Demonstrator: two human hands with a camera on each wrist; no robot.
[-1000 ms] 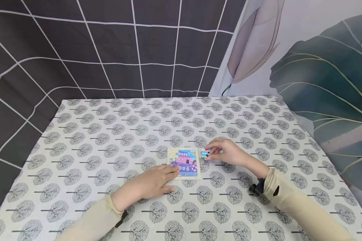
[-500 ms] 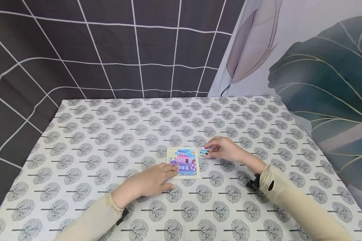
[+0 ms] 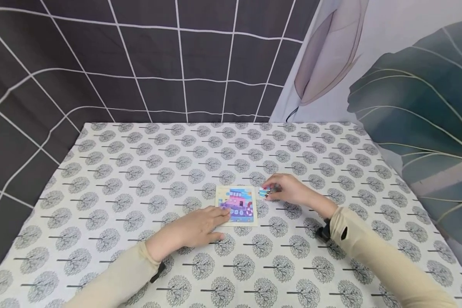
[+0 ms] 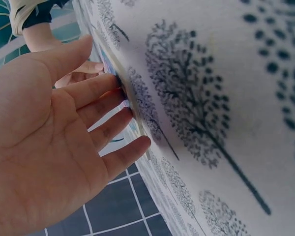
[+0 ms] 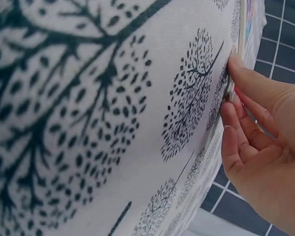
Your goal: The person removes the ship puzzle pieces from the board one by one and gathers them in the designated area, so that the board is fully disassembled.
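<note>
A small square picture puzzle (image 3: pixel 236 205) with a cream border lies on the cloth in the head view. Its picture is a pink and purple ship on blue. My left hand (image 3: pixel 204 226) rests with fairly straight fingers on the puzzle's left edge, covering its lower left part. In the left wrist view, the fingertips of that left hand (image 4: pixel 64 132) touch the board's edge. Just right of the board, my right hand (image 3: pixel 290 189) pinches a small colourful puzzle piece (image 3: pixel 263 193) close to the cloth. The right wrist view shows the right hand's thumb (image 5: pixel 255 86) and fingers around it, the piece mostly hidden.
A white cloth (image 3: pixel 158 167) printed with grey trees covers the table. Behind it hangs a dark curtain (image 3: pixel 146 55) with white grid lines, and at the right a leaf-patterned curtain (image 3: pixel 416 98). Both wrists wear black straps.
The head view has shifted slightly. My left hand stays on the board, and my right hand keeps the piece beside it, its fingers slightly shifted and the piece's visible face changed a little.
</note>
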